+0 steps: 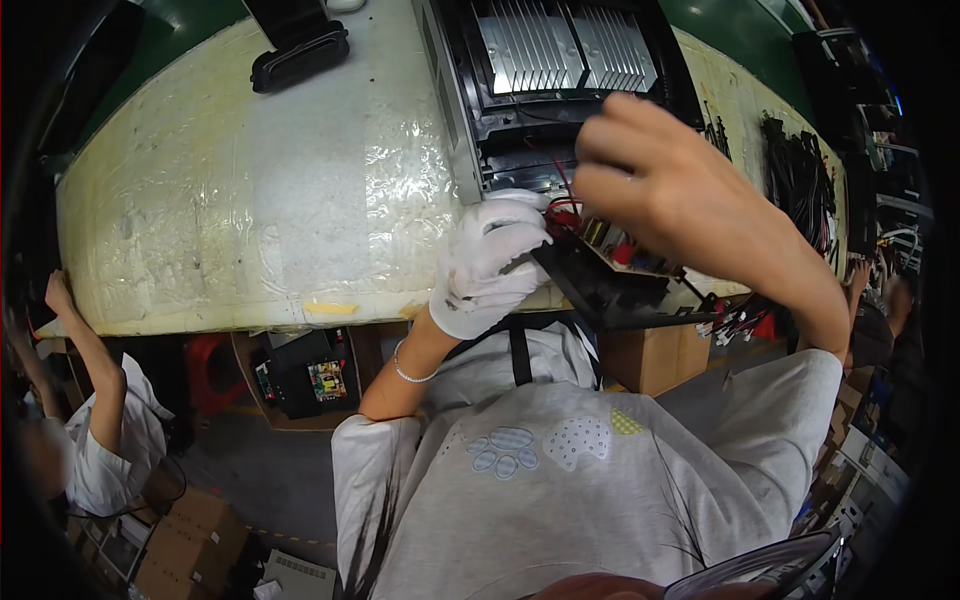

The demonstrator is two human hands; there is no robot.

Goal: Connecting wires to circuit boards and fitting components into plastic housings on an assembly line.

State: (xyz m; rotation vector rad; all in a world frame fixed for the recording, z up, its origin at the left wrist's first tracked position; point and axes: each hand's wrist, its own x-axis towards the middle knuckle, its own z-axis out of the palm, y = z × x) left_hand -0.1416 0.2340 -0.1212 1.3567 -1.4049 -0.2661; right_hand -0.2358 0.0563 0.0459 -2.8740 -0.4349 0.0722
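My left hand (pixel 488 258), in a white glove, is wrapped round the edge of a black plastic panel (pixel 592 292) at the table's front edge. A circuit board (pixel 632 256) with several components sits on that panel, and red wires (pixel 562 213) loop up beside the glove. Above the board, my bare right hand (pixel 640 170) is raised with its fingers curled closed. Whatever those fingers hold, if anything, is hidden. Beyond both hands lies a large black housing (pixel 492 115) with finned silver heat sinks (pixel 570 50).
A plastic-wrapped table (pixel 230 200) stretches left, with a black bracket-like part (pixel 300 58) at its far side. Bundles of black cables (pixel 798 185) lie right. A carton (pixel 655 358) and a bin of boards (pixel 300 375) stand below. Another person's arm (pixel 88 335) rests far left.
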